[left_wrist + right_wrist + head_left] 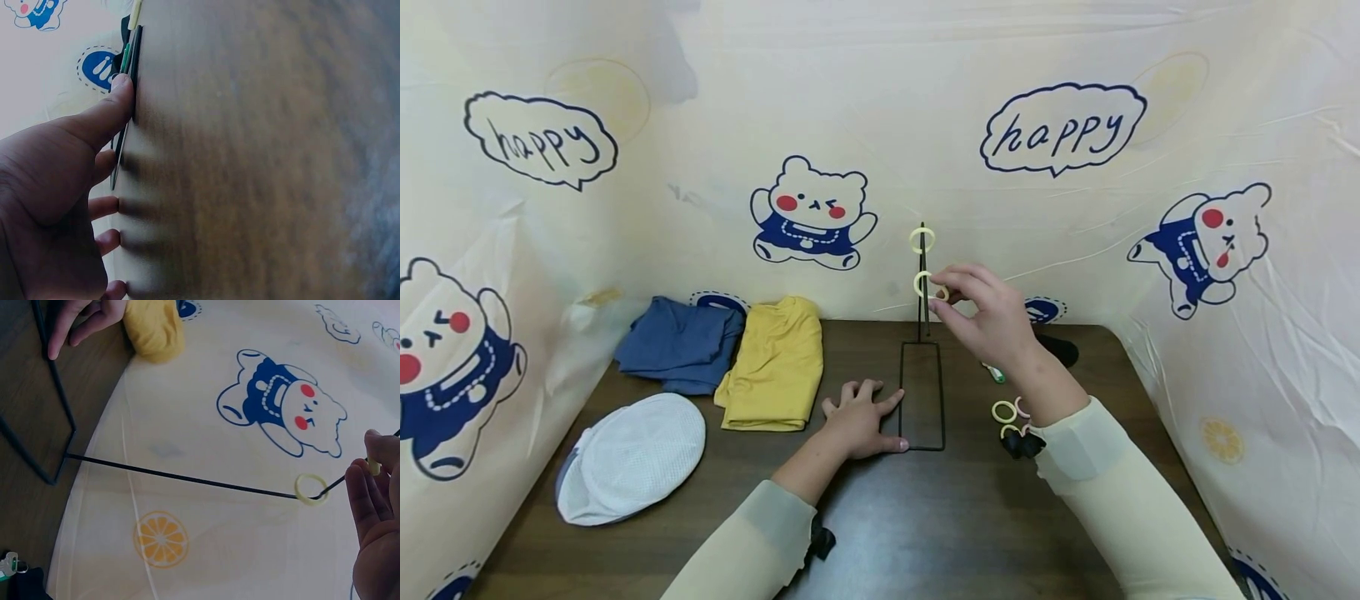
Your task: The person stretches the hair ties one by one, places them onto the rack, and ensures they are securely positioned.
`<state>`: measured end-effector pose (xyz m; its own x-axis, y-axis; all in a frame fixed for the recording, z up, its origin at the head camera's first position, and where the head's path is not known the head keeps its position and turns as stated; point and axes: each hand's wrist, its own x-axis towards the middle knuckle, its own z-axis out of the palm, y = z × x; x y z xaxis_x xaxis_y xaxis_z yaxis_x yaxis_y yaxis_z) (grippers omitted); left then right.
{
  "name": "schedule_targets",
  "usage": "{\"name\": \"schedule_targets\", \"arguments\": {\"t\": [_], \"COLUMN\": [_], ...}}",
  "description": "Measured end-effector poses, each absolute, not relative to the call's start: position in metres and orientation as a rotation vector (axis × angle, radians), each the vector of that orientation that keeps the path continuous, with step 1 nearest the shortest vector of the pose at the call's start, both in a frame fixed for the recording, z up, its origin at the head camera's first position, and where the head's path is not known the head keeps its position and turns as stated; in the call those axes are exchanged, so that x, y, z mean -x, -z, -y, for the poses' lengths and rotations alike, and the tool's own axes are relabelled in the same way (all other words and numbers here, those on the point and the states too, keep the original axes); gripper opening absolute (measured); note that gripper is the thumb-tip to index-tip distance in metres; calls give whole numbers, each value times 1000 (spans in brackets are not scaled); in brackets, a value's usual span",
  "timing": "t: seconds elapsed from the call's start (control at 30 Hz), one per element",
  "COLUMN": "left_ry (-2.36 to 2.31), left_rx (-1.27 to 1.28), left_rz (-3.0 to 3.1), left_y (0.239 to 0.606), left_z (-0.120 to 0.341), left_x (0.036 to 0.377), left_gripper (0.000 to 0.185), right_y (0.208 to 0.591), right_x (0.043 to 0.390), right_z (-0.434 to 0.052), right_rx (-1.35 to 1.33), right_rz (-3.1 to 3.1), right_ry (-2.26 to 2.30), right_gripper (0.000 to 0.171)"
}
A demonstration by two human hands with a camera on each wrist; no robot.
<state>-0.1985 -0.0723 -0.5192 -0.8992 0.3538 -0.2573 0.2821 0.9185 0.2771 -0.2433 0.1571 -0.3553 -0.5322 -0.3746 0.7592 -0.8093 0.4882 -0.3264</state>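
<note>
The left hand (859, 421) lies flat on the dark wooden table (880, 533), steadying the black wire stand (922, 392); the right hand (988, 315) pinches a small pale-yellow ring (942, 293) beside its upright.

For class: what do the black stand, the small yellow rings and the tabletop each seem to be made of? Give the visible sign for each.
Stand: probably metal wire, matte black; thin, straight, rigid rods.
Rings: likely soft elastic or rubber, pale yellow, dull; hard to confirm.
Tabletop: wood or wood-look laminate, dark brown, slight sheen, visible grain.
</note>
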Motion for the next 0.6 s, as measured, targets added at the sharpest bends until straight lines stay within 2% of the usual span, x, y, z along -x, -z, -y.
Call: {"name": "schedule_targets", "arguments": {"t": [0.6], "left_ry": [-335], "left_rx": [-475], "left_rz": [-2764], "left_y": [518], "left_z": [73], "left_x": [200], "left_gripper": [91], "right_y": [359], "right_x": [288], "right_z": [-143], "right_rx": [-759], "right_rz": [2223], "right_ry": [-1060], "right_gripper": [30]}}
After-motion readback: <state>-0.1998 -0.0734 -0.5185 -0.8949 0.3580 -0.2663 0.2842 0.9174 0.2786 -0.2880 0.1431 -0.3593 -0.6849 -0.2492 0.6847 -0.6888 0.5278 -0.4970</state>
